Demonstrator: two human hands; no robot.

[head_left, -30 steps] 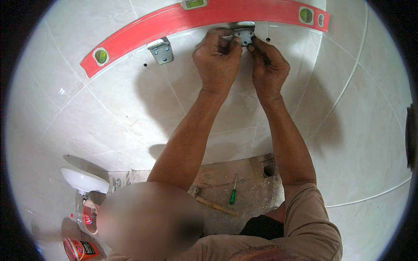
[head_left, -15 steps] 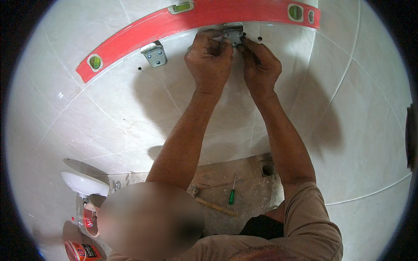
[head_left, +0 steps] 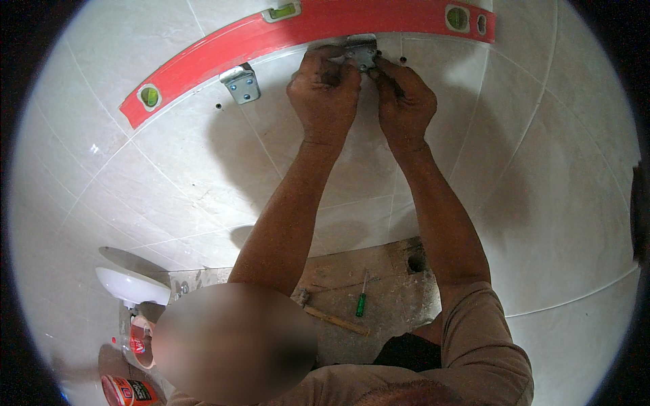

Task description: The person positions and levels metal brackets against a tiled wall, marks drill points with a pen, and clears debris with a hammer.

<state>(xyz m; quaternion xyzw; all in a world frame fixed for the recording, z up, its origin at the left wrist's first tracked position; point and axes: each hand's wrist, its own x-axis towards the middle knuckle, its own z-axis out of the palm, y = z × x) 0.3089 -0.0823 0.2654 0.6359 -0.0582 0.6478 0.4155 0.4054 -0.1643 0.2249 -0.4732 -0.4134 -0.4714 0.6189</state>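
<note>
Both my hands are raised to a metal bracket (head_left: pixel 364 57) on the tiled wall, just under a long red spirit level (head_left: pixel 379 17). The fingers of my left hand (head_left: pixel 325 95) are closed at the bracket's left edge. With fingertips pinched together, my right hand (head_left: pixel 406 105) grips at its right edge; whether a small screw is also between them is too small to tell. Another metal bracket (head_left: pixel 244 86), with screws in its face, sits under the level farther left. The level runs along the tops of both brackets.
Small dark holes (head_left: pixel 403 59) mark the wall beside the brackets. Down on the rough floor lie a green-handled screwdriver (head_left: pixel 361 304) and a wooden-handled hammer (head_left: pixel 338 321), near a floor hole (head_left: pixel 415 262). At lower left are a white washbasin (head_left: pixel 132 285) and a red tub (head_left: pixel 125 391).
Hardly anything differs. My hands stay at the same bracket, with only a slight shift of the right fingers, and the level keeps its place.
</note>
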